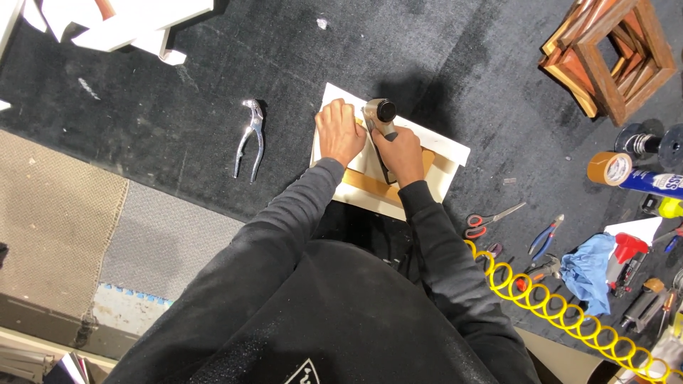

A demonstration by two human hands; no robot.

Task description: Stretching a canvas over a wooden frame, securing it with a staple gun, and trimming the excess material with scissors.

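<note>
a grey air tool [379,117] is gripped by the right hand [400,155], just beside the left hand [339,131], which is pressed flat on a white board [447,153] under both hands. pliers [250,138] lie well left.

Silver pliers [250,139] lie alone on the dark tabletop [156,107], well left of centre. White boards [121,25] are piled at the top left corner. Stacked wooden frames [612,53] sit at the top right. Below them are a tape roll [610,168], red-handled scissors [491,217], a blue cloth [589,269] and a coiled yellow hose [555,306].
</note>
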